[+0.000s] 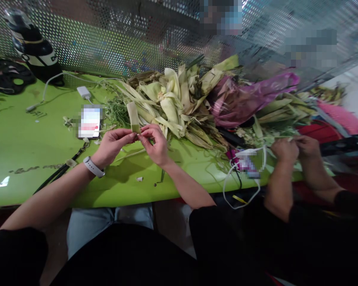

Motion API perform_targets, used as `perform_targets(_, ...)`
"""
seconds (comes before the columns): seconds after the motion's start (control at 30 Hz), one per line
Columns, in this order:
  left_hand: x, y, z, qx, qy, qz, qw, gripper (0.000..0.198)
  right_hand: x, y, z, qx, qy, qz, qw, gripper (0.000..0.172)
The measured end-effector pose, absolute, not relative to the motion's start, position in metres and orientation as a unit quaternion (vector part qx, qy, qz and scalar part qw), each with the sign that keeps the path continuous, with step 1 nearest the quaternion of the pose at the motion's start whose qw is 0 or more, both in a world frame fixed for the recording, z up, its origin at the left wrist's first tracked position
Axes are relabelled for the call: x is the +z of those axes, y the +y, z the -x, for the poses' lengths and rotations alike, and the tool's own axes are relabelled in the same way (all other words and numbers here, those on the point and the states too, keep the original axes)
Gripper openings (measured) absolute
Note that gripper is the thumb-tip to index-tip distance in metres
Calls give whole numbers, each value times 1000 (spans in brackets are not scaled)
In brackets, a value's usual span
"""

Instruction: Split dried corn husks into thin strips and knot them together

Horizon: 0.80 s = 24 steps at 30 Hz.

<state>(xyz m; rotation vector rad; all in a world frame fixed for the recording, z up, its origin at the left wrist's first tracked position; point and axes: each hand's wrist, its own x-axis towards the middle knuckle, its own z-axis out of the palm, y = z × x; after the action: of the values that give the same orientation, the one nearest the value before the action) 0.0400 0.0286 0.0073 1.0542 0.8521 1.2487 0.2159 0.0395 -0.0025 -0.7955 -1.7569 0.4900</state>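
Both my hands meet over the green table [62, 159], at the base of a pale husk strip [133, 113] that stands up between them. My left hand [115, 143], below a white wristband, pinches the strip's lower end between thumb and fingers. The fingertips of my right hand [155, 145] close on the same lower end, touching the left fingertips. What lies right between the fingertips is too small to make out. Behind my hands spreads a large heap of corn husks [170, 107], with thin green strands [118, 111] at its left side.
A lit phone [89, 122], a white adapter [83, 93] and a dark bottle [37, 47] are on the left. A purple plastic bag [235, 101] lies on the heap. At right, another person's hands [295, 149] work near a looped white cable [226, 182]. Perforated metal [107, 35] stands behind.
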Motion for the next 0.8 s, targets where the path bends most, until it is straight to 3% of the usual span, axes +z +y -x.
perform_targets(0.6,11,30,-36,519,354,-506,591,27,-4,41,-215,436,-638,335,538,20)
perform_targets(0.8,13,28,-38,528,370,-463,608,30,-6,43,-217,390,-648,337,561,19)
